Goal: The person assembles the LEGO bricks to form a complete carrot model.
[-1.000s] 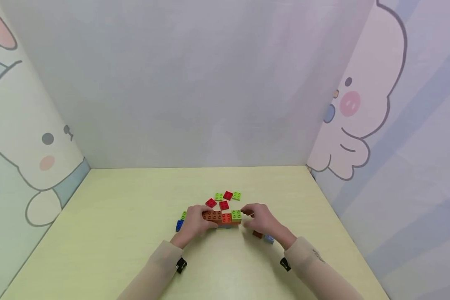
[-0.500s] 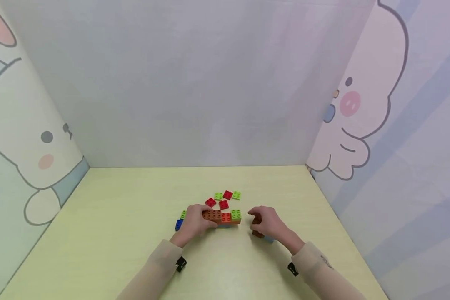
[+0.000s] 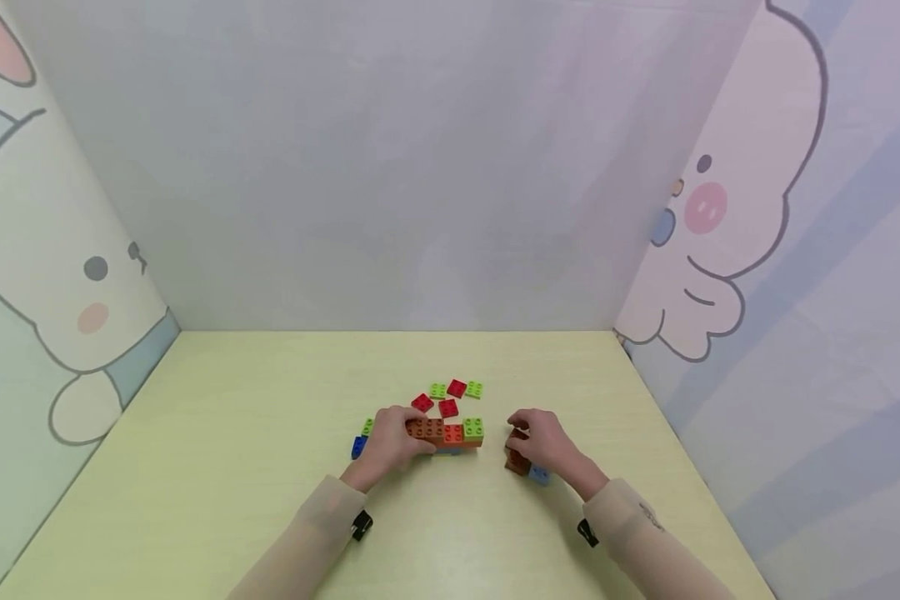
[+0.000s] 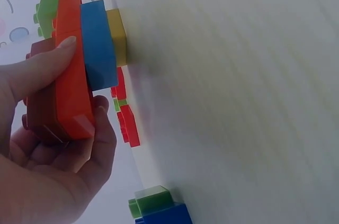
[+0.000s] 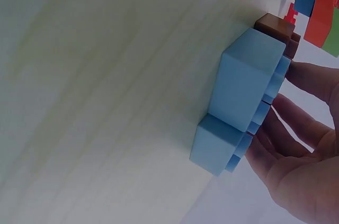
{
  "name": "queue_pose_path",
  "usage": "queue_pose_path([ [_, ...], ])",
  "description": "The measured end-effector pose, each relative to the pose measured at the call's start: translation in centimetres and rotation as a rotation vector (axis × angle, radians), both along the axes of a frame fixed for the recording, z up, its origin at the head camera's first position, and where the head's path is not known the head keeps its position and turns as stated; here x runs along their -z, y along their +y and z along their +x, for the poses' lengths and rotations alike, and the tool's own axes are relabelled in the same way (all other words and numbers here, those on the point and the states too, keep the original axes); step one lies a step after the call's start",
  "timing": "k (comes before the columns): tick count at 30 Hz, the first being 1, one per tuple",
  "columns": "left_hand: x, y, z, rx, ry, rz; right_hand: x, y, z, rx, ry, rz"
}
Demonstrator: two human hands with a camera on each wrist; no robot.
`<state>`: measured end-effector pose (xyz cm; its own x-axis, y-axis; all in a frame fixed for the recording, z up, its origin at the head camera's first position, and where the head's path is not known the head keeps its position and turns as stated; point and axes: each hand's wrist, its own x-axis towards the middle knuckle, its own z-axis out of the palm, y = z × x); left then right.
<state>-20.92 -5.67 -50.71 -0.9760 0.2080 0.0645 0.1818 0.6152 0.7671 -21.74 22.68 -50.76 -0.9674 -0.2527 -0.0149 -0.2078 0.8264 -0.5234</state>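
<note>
In the left wrist view my left hand [image 4: 69, 181] grips a stack of joined toy bricks. Its thumb lies across the brown brick [image 4: 45, 97] and orange brick [image 4: 74, 86]; the fingers curl round beneath. A blue brick [image 4: 98, 44], a yellow brick [image 4: 117, 38] and a lime green brick [image 4: 47, 12] belong to the same stack. My right hand [image 3: 546, 442], fingers bent, is at loose brown bricks [image 3: 517, 464] on the table. Two light blue bricks [image 5: 243, 83] hide its fingertips in the right wrist view; I cannot tell whether it pinches a brown brick.
Behind the stack lie red bricks [image 3: 448, 408] and lime green bricks [image 3: 474, 389] on the pale yellow table [image 3: 285, 375]. A dark blue brick [image 3: 358, 447] and a green brick [image 3: 367, 427] sit left of my left hand. Curtain-like walls [image 3: 390, 208] enclose the table.
My right hand has moved from the lime green end of the stack rightward to the loose brown bricks. The left hand keeps holding the stack in about the same place.
</note>
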Motion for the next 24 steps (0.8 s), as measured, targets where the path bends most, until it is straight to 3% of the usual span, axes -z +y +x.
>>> queue_pose_path([
  [13, -0.3, 0.1, -0.1, 0.018, 0.023, -0.028, -0.5, -0.5, -0.4, 0.010, -0.046, 0.027],
  [24, 0.0, 0.0, 0.0, 0.020, 0.032, -0.037, -1.3, -1.1, -1.1, -0.037, 0.020, -0.055],
])
